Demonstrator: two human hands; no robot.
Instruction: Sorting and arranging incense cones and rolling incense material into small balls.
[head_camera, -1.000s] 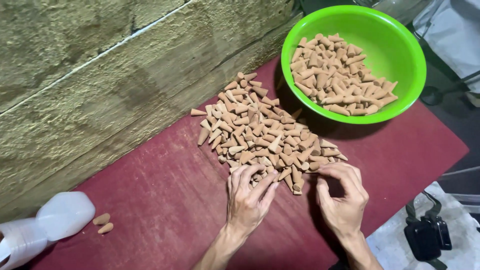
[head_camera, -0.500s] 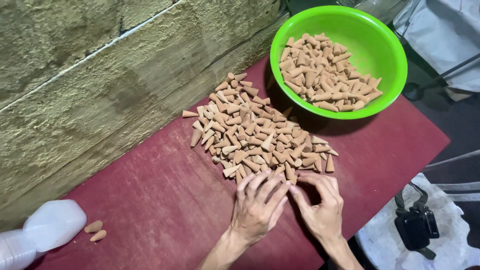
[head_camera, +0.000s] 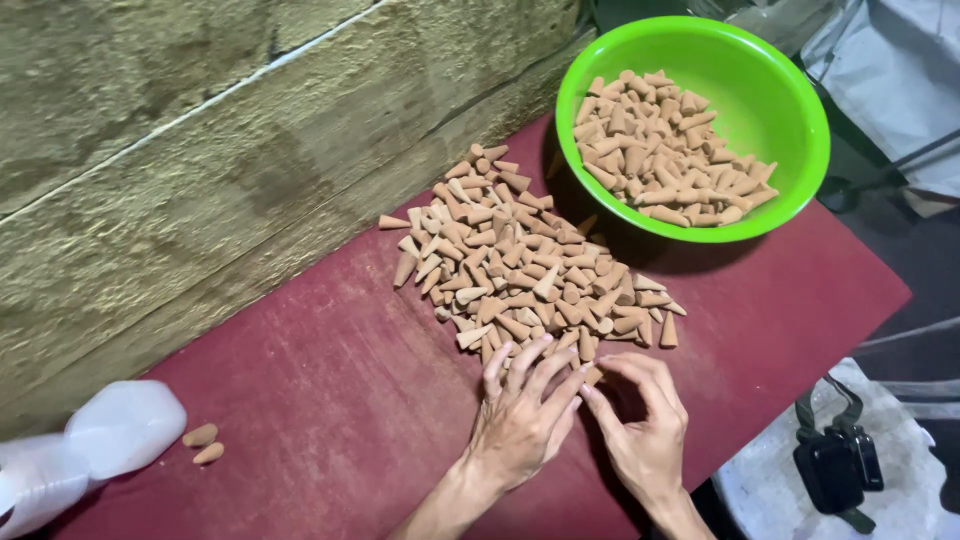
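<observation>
Cone pile at fingertips, left hand flat, splayed; right hand pinching one cone

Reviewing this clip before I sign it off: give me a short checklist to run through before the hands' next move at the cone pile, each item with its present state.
1. Left hand flat at the near edge of the loose pile of small tan clay-coloured cones: ok.
2. Right hand fingertips pinching a cone: cannot tell.
3. Round green plastic bowl upright, part filled: ok.
4. Dark red tabletop holds the pile: ok.
5. Two stray cones beside the white plastic bottle, apart from the pile: not ok.
</observation>
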